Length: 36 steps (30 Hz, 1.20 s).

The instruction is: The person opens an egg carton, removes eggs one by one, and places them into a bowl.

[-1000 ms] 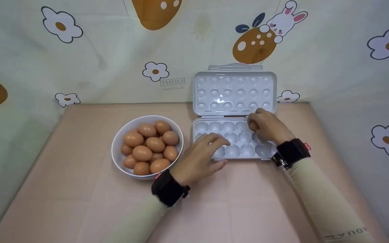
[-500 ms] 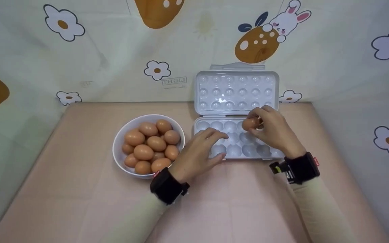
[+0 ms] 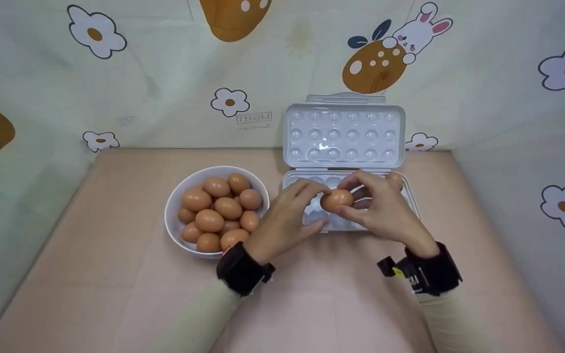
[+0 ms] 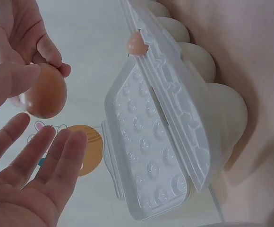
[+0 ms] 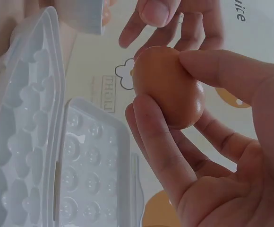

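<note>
My right hand (image 3: pixel 385 211) pinches a brown egg (image 3: pixel 337 200) between thumb and fingers, raised over the egg carton's near half. In the right wrist view, thumb and fingertips press on both sides of this egg (image 5: pixel 167 87). My left hand (image 3: pixel 290 215) is just left of it, fingers spread and fairly straight; in the left wrist view its thumb overlaps the egg (image 4: pixel 46 92), and contact is unclear. Below is the white egg carton (image 3: pixel 412 201), lid (image 3: pixel 344 135) standing open at the back. Another egg (image 3: pixel 394 180) sits in its back right cup, partly behind my right hand.
A white bowl (image 3: pixel 170 230) heaped with several brown eggs (image 3: pixel 209 220) stands left of the carton, close to my left wrist. The pink-covered table (image 3: pixel 115 264) meets a patterned cloth (image 3: pixel 165 73) directly behind the lid.
My right hand has moved left and nearer with its egg, from the carton's back right toward my left hand. The back right egg has come into sight. The left hand has barely moved.
</note>
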Tool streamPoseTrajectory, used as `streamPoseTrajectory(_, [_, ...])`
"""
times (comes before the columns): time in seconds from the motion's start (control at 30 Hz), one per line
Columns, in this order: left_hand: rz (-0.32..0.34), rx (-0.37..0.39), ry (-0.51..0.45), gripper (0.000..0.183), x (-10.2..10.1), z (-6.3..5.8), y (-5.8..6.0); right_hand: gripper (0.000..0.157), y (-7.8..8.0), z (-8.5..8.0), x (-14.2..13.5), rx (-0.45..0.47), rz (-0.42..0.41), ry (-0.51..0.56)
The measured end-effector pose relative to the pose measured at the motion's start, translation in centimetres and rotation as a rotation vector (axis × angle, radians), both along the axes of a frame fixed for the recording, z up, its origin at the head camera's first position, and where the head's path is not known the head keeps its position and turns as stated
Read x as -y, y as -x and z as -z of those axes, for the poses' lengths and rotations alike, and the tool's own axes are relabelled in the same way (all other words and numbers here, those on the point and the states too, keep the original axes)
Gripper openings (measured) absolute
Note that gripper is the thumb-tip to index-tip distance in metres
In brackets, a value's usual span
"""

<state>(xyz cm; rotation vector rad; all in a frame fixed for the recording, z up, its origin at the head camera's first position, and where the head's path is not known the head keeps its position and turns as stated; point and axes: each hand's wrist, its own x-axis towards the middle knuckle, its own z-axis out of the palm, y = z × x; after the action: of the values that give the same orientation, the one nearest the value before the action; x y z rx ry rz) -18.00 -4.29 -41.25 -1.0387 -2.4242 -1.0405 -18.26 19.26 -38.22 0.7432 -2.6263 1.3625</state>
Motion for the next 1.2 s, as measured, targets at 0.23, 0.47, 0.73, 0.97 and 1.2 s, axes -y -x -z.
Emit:
streamPoseTrajectory(0.23, [0.025,-0.013,-0.041,0.044,-0.2,-0.2,-0.1,0.036,-0.7,0.3,0.9,0.068,-0.030,0.069])
streamPoseTrajectory(0.47, [0.042,-0.026,-0.043,0.039,0.1,-0.8,-0.1,0.038,-1.0,0.2,1.2,0.078,-0.057,0.069])
streamPoseTrajectory(0.73, [0.031,-0.033,-0.028,0.038,1.7,-2.3,0.0,0.037,-0.9,-0.3,0.5,0.002,-0.082,0.024])
streamPoseTrajectory(0.97, [-0.010,-0.006,0.022,0.038,3.7,-3.6,-0.2,0.039,-0.8,-0.6,0.0,-0.068,-0.040,-0.023])
streamPoseTrajectory(1.2, [-0.061,0.024,0.091,0.038,6.8,-4.7,-1.0,0.037,-0.5,-0.6,-0.1,-0.086,-0.012,-0.078])
